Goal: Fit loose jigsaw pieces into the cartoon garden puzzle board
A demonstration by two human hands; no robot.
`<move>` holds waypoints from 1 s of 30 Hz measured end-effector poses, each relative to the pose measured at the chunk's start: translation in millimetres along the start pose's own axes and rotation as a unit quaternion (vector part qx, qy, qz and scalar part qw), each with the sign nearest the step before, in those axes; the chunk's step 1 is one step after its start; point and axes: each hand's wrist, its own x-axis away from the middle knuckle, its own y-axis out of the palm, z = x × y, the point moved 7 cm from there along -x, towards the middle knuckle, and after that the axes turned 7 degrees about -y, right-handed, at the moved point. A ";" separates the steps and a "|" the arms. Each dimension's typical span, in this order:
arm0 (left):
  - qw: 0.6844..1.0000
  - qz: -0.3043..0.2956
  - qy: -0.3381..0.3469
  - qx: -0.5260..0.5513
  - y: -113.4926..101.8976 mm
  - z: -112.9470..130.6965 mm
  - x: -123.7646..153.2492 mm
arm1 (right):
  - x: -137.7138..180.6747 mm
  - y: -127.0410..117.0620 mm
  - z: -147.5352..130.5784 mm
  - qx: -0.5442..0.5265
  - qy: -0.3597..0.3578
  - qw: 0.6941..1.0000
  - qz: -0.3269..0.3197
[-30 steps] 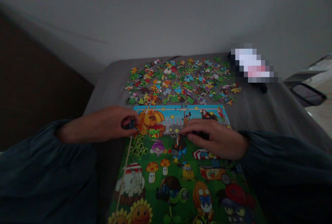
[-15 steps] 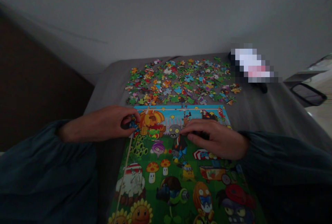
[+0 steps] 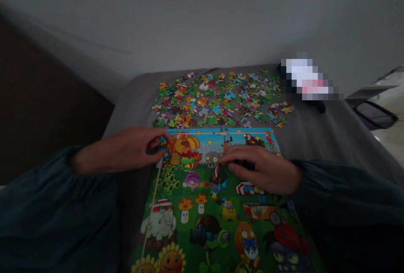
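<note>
A jigsaw board (image 3: 202,201) printed with cartoon plants and zombies lies in front of me, with a thin pale line along its top and left side. My left hand (image 3: 126,148) is at its upper left corner, thumb and index finger curled towards each other over the blue figure printed there. Whatever may sit between those fingertips is too dim and small to make out. On the right half of the board rests my right hand (image 3: 259,167), palm down, fingers reaching left to the grey zombie and thumb apart from them. It holds nothing visible.
Many loose jigsaw pieces (image 3: 221,98) are spread beyond the board's far edge on a grey cloth surface (image 3: 126,104). A dark device with a blurred bright screen (image 3: 306,79) stands at the back right. A pale wall (image 3: 202,20) rises behind.
My left hand has shifted very slightly up and left, so a little more of the blue print at the corner shows. My right hand has stayed put.
</note>
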 end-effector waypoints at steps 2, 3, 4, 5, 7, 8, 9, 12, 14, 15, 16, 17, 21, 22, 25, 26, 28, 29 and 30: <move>1.000 -0.004 -0.005 0.017 3.9 -5.4 -3.4 | 0.2 0.4 0.4 -0.002 0.002 1.000 0.000; 1.000 -0.010 -0.009 0.026 6.5 -8.6 -5.3 | 0.2 0.5 0.3 -0.002 0.001 1.000 0.000; 0.999 -0.017 -0.013 0.033 9.1 -11.7 -7.0 | 0.2 0.5 0.1 -0.002 0.000 1.000 0.001; 0.999 -0.020 -0.015 0.038 10.9 -14.2 -8.3 | 0.2 0.5 -0.1 -0.002 -0.001 1.000 0.001; 0.999 -0.023 -0.016 0.040 13.0 -17.2 -9.7 | 0.1 0.4 -0.1 -0.001 0.002 1.000 0.000; 0.999 -0.023 -0.016 0.039 13.5 -17.8 -9.7 | -0.1 0.3 -0.1 0.000 0.003 1.000 0.000; 0.999 -0.023 -0.016 0.038 13.8 -18.3 -9.5 | -0.3 0.1 -0.2 0.000 0.004 1.000 0.000; 0.999 -0.028 -0.019 0.040 14.9 -19.5 -8.5 | -0.9 -0.1 -1.3 -0.002 -0.002 1.000 0.000; 0.998 -0.033 -0.023 0.043 16.1 -20.6 -8.2 | -0.9 0.1 -1.6 -0.002 -0.004 1.000 0.000; 0.998 -0.037 -0.027 0.042 16.8 -21.6 -8.3 | -0.7 0.1 -1.6 -0.002 -0.004 1.000 0.000; 0.998 -0.040 -0.031 0.041 17.6 -22.6 -8.5 | -0.5 0.0 -1.6 -0.001 -0.004 1.000 0.002; 0.998 -0.044 -0.036 0.040 18.4 -23.5 -8.7 | -0.3 -0.2 -1.7 0.000 -0.005 1.000 0.003; 0.997 -0.053 -0.043 0.046 19.2 -24.1 -9.3 | -0.1 -0.4 -1.4 0.005 -0.004 1.000 0.004; 0.996 -0.053 -0.044 0.049 18.8 -23.8 -9.2 | 0.0 -0.4 -1.1 0.007 -0.002 1.000 0.004; 0.996 -0.051 -0.052 0.054 17.6 -23.4 -8.6 | 0.0 -0.1 -0.5 0.007 -0.002 1.000 0.003; 0.996 -0.052 -0.052 0.053 17.4 -23.1 -8.5 | 0.0 0.1 -0.3 0.005 -0.002 1.000 0.003; 0.996 -0.051 -0.051 0.049 17.3 -22.9 -8.4 | -0.1 0.0 0.0 0.001 -0.002 1.000 0.004; 0.996 -0.051 -0.050 0.048 17.4 -22.9 -8.5 | -0.2 -0.1 0.0 0.000 -0.002 1.000 0.005; 0.996 -0.053 -0.049 0.048 17.9 -23.1 -8.6 | -0.3 -0.2 0.2 -0.001 -0.002 1.000 0.005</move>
